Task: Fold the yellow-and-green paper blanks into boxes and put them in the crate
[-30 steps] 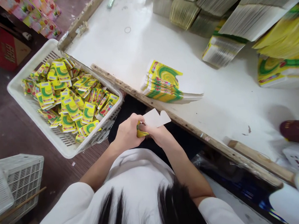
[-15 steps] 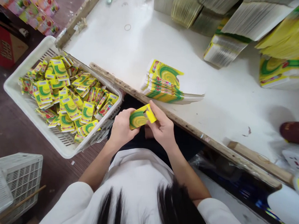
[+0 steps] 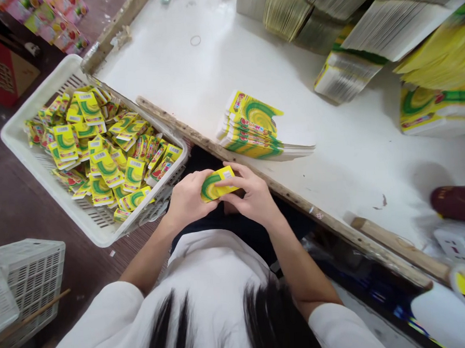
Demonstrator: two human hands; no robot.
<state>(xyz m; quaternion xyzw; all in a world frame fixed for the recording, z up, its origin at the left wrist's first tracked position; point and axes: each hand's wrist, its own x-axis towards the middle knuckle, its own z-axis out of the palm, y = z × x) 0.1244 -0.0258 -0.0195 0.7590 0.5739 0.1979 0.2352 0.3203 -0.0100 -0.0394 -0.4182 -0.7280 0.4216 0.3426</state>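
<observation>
A small yellow box with a green swirl is between the person's two hands, held over the lap just off the near edge of the bench. The left hand curls around one end, its thumb along the lower side. The right hand pinches the other end, the thumb at the lower side, one finger laid across the face and another at the upper corner.

The folding of this box looks nearly finished: it has its full shape, and the end with the barcode appears closed as far as the fingers let it be seen. The end inside the left palm is hidden, so its state cannot be told, and neither can the contents. The box is not yet set down.

Much seems done already. A white basket beside the near edge, by the bench's near left corner, carries a broad heap of formed boxes lying at all angles.

Plenty appears left as well. A fanned stack of flat cartons lies at the near edge, directly beyond the hands, and large bundles of flat cartons are piled toward the far edge on the right, far more than the near stack holds.
</observation>
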